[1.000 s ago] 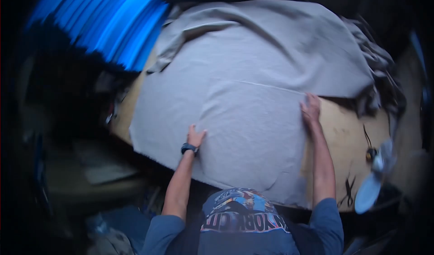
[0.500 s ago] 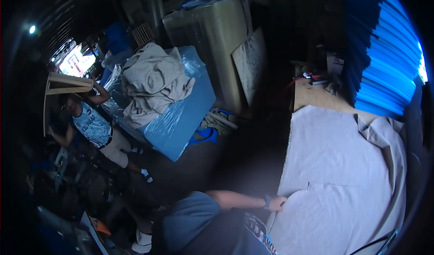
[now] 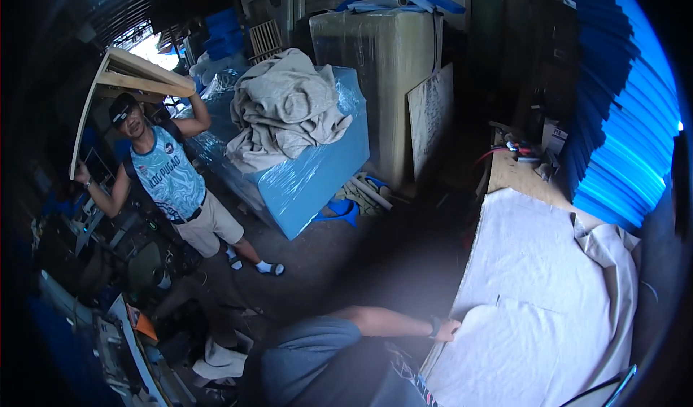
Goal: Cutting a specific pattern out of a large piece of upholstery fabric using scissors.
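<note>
My left hand (image 3: pixel 447 329) is at the left edge of a pale grey-beige fabric (image 3: pixel 534 263), its fingers closed on the cloth near the table's edge. A dark band circles that wrist. The fabric lies over a wooden table, one flap on top of another layer, with a short cut or fold line beside the hand. Along its right side the cloth is bunched in folds (image 3: pixel 613 263). My right hand is out of view.
At the left a co-worker (image 3: pixel 173 176) holds a wooden frame (image 3: pixel 144 79) overhead. A plastic-wrapped blue block (image 3: pixel 310 198) bears crumpled fabric (image 3: pixel 281 111). Blue corrugated sheets (image 3: pixel 628 133) stand beyond the table's bare wood (image 3: pixel 520 176). Tools (image 3: pixel 523 151) lie at its far end.
The view has swung left and up, so the co-worker with the wooden frame shows more fully and further right. My left hand stays at the fabric's edge.
</note>
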The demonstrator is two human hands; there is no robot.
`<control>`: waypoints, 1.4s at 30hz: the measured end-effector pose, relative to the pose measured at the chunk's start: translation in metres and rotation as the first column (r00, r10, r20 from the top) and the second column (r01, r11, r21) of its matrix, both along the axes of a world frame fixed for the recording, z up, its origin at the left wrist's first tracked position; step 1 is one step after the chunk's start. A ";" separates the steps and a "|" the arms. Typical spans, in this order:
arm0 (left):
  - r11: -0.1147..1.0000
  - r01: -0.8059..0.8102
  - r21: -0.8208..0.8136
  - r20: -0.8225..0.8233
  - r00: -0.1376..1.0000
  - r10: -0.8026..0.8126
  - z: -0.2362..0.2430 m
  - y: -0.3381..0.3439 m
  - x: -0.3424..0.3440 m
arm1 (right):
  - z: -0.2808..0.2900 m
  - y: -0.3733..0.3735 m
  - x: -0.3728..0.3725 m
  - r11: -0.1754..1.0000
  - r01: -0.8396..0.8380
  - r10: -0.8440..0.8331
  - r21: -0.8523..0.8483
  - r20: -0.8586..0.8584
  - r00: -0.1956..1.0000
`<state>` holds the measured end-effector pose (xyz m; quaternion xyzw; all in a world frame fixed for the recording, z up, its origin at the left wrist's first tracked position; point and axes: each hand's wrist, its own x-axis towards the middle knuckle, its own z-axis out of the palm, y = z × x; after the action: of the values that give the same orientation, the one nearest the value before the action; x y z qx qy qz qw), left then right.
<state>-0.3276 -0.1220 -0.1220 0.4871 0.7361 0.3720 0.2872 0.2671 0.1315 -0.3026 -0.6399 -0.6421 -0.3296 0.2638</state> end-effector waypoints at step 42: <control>0.948 -0.140 -0.286 0.366 0.898 0.243 -0.004 -0.043 0.080 | 0.087 0.008 0.007 0.679 -0.185 -0.165 -0.710 -0.394 0.904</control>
<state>-0.2474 -0.1647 -0.1257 0.2859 0.7484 0.3927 0.4516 0.2744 0.1395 -0.2159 -0.7435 -0.6492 0.1051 0.1209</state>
